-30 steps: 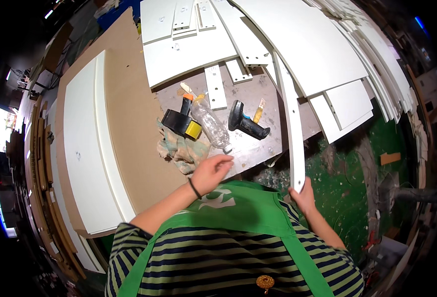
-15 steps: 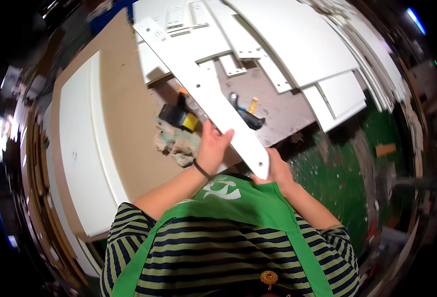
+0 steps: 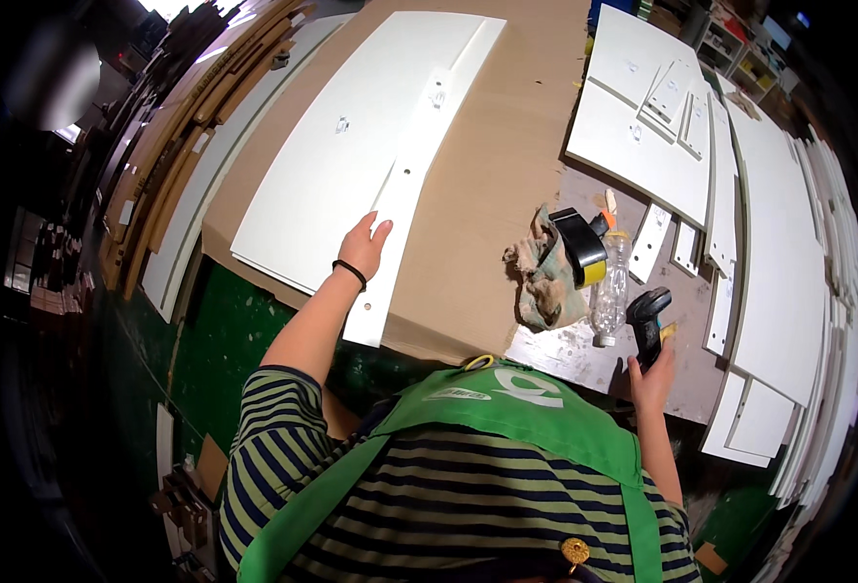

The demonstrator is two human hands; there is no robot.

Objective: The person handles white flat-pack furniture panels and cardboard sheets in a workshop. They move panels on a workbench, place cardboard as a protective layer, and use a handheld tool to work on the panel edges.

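Observation:
A long narrow white board [image 3: 390, 253] with holes lies along the right edge of a wide white panel [image 3: 322, 165]. My left hand [image 3: 361, 248] rests on this narrow board, fingers stretched out and thumb apart. At the right, my right hand [image 3: 653, 381] is closed around the handle of a black handheld scanner [image 3: 648, 313], its head pointing away from me. Part of the handle is hidden by my fingers. A small yellow object [image 3: 669, 331] shows beside the scanner.
Brown cardboard [image 3: 492, 175] lies under the panel. Between my hands are a stained rag [image 3: 545, 282], a black-and-yellow tape dispenser [image 3: 576, 248] and a clear plastic bottle [image 3: 610, 291]. White panels [image 3: 778, 233] are stacked at the right; long boards [image 3: 181, 146] stand at the left.
The narrow board, held in both hands before, now lies on the wide panel at the left. My right hand has let go of it and taken hold of the scanner. The view has turned left.

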